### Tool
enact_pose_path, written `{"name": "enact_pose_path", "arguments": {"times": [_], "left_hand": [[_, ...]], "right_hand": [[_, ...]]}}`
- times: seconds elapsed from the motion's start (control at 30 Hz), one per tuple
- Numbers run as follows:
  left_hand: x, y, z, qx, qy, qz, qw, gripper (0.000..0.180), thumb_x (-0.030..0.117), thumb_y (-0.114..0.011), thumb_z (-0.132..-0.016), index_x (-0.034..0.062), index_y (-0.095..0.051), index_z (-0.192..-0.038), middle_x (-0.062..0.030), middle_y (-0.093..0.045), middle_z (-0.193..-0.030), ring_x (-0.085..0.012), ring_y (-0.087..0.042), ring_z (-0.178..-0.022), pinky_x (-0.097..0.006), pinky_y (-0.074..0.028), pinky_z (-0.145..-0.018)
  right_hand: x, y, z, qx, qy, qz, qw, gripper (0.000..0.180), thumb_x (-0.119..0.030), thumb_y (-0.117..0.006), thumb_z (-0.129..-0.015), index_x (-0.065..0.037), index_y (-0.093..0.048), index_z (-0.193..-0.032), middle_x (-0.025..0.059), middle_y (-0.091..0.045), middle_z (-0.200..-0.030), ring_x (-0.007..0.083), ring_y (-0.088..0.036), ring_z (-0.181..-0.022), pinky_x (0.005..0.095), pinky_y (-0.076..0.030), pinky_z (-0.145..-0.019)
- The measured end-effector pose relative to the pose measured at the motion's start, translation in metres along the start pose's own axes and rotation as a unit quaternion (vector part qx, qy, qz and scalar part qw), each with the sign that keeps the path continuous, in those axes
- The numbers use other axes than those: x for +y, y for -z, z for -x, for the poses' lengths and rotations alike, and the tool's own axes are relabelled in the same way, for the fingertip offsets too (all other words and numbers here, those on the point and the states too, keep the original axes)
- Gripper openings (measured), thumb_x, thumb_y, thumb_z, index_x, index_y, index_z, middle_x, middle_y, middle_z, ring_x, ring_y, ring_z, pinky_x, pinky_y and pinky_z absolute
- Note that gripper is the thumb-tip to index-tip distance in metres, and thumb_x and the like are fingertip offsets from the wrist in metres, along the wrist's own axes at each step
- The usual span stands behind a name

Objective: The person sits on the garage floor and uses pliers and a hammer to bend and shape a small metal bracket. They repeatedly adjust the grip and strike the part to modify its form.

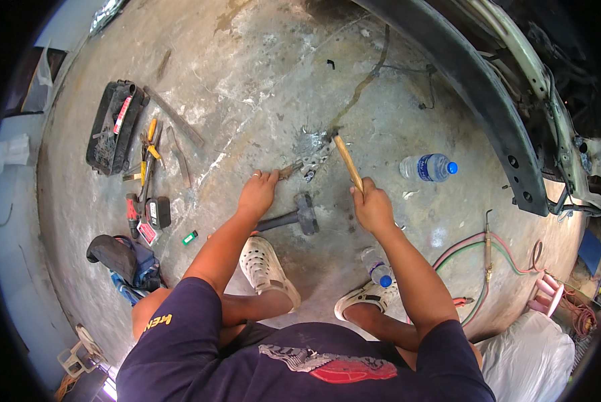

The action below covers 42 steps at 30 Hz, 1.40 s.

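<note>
1. Metal bracket (312,163) lies on the concrete floor (260,74) near its middle, in front of the squatting person
2. Left hand (259,192) clenches pliers (290,170) that reach to the bracket
3. Right hand (373,205) grasps a wooden-handled hammer (348,163), its head at the bracket
4. Sledgehammer (294,217) lies between the hands; a water bottle (428,167) lies to the right
</note>
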<state>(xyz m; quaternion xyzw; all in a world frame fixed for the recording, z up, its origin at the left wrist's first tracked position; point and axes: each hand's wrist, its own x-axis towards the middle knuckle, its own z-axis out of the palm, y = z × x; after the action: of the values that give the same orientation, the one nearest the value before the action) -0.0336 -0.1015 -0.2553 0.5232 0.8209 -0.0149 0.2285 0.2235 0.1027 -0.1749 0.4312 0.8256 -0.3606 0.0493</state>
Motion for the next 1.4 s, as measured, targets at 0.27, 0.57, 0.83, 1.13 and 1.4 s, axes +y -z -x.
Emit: {"name": "enact_pose_path", "arguments": {"times": [0.27, 0.57, 0.83, 1.13, 1.4], "left_hand": [[0.017, 0.000, -0.002, -0.036, 0.062, 0.039, 0.997, 0.024, 0.021, -0.050, -0.101, 0.0024, -0.056, -0.114, -0.0208, -0.071, -0.110, -0.0411, -0.065, -0.110, -0.052, -0.056, -0.088], [0.016, 0.003, -0.004, -0.063, 0.061, 0.046, 0.995, 0.026, 0.028, -0.054, -0.102, 0.0051, -0.056, -0.115, -0.0229, -0.072, -0.110, -0.0430, -0.069, -0.103, -0.054, -0.055, -0.089], [0.018, 0.012, -0.006, -0.099, 0.075, 0.044, 0.991, 0.026, 0.025, -0.053, -0.101, 0.0052, -0.055, -0.118, -0.0244, -0.071, -0.109, -0.0434, -0.069, -0.106, -0.053, -0.055, -0.091], [0.022, 0.029, -0.013, -0.149, 0.107, 0.084, 0.980, 0.032, 0.031, -0.055, -0.103, 0.0046, -0.058, -0.119, -0.0240, -0.074, -0.108, -0.0442, -0.071, -0.103, -0.054, -0.055, -0.088], [0.015, 0.017, -0.008, -0.142, 0.113, 0.088, 0.979, 0.034, 0.037, -0.056, -0.104, 0.0077, -0.058, -0.121, -0.0227, -0.074, -0.100, -0.0446, -0.071, -0.097, -0.056, -0.055, -0.085]], "right_hand": [[-0.054, 0.042, 0.015, 0.161, 0.107, -0.162, 0.968, 0.024, -0.027, -0.059, -0.104, -0.004, -0.054, -0.111, 0.0250, -0.069, -0.080, 0.0464, -0.069, -0.074, 0.0560, -0.052, -0.067], [-0.001, -0.012, -0.015, -0.003, -0.066, 0.059, 0.996, 0.033, -0.031, -0.054, -0.106, 0.001, -0.055, -0.109, 0.0281, -0.072, -0.089, 0.0479, -0.071, -0.083, 0.0573, -0.055, -0.073], [-0.035, 0.048, -0.011, 0.141, 0.016, -0.115, 0.983, 0.028, -0.030, -0.059, -0.106, -0.003, -0.056, -0.101, 0.0210, -0.066, -0.076, 0.0433, -0.066, -0.068, 0.0494, -0.050, -0.063], [0.020, -0.039, -0.011, 0.020, -0.033, 0.084, 0.996, 0.029, -0.031, -0.057, -0.105, -0.002, -0.055, -0.108, 0.0265, -0.071, -0.084, 0.0481, -0.070, -0.078, 0.0582, -0.054, -0.071], [-0.068, 0.047, -0.013, 0.132, 0.110, -0.154, 0.973, 0.025, -0.027, -0.061, -0.104, -0.003, -0.057, -0.110, 0.0227, -0.068, -0.080, 0.0452, -0.068, -0.073, 0.0504, -0.053, -0.066]]}}
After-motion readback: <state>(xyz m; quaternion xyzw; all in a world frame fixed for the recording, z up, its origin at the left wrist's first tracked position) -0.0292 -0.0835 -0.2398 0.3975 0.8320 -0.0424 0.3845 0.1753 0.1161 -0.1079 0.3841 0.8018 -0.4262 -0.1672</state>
